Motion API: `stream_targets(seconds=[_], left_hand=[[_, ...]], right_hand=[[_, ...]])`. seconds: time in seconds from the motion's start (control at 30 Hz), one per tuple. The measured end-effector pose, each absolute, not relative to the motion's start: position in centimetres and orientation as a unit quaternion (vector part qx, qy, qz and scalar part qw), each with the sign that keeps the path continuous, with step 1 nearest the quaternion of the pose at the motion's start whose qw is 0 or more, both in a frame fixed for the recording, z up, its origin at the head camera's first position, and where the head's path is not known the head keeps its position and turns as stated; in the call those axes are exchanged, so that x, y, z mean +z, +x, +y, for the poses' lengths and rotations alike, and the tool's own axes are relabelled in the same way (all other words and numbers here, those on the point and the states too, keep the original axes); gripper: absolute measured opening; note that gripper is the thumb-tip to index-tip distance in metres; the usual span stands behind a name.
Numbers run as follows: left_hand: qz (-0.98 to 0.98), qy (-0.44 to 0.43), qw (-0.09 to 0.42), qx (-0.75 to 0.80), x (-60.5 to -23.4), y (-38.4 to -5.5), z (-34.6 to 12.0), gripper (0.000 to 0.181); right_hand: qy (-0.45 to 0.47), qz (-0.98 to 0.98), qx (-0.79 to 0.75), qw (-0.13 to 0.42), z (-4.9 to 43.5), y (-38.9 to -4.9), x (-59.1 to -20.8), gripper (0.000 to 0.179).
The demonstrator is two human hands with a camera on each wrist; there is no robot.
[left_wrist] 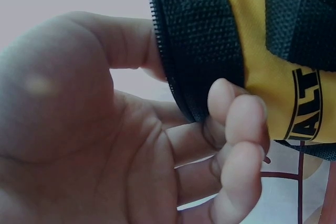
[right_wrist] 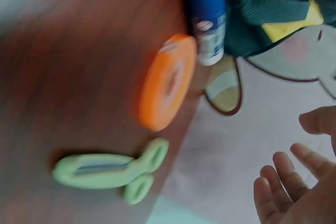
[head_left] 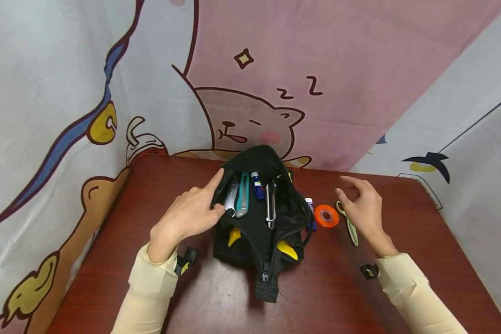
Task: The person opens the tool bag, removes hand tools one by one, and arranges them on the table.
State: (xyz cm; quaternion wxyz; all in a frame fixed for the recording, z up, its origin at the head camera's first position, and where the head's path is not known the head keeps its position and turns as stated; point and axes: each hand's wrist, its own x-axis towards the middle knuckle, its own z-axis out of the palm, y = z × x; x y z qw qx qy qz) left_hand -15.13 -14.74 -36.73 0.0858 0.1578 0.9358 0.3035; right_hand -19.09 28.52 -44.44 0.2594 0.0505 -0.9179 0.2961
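A black and yellow tool bag lies unzipped on the table, its mouth spread wide. My left hand grips the bag's left rim, thumb over the zipper edge and fingers curled along the outside. Inside lie a grey-handled tool, a teal utility knife, a blue glue stick and a dark utility knife. My right hand hovers with loosely bent fingers and holds nothing, nearest to light green scissors. An orange tape roll lies left of the scissors.
A second blue glue stick lies against the bag's right side, beside the tape roll. The brown table meets a cartoon-printed cloth at its back edge. The bag's strap end points towards the front.
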Motion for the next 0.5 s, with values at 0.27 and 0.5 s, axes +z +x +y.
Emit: stream_targets(seconds=[0.27,0.5], left_hand=[[0.936,0.157,0.086,0.302,-36.8,-15.1,-14.7,0.090],[0.936,0.160,0.083,0.302,-36.8,-15.1,-14.7,0.090]], right_hand=[[0.070,-0.894,0.326,0.301,25.3,-19.1,-42.2,0.042],[0.103,-0.876,0.361,0.304,22.5,-18.8,-40.6,0.048]])
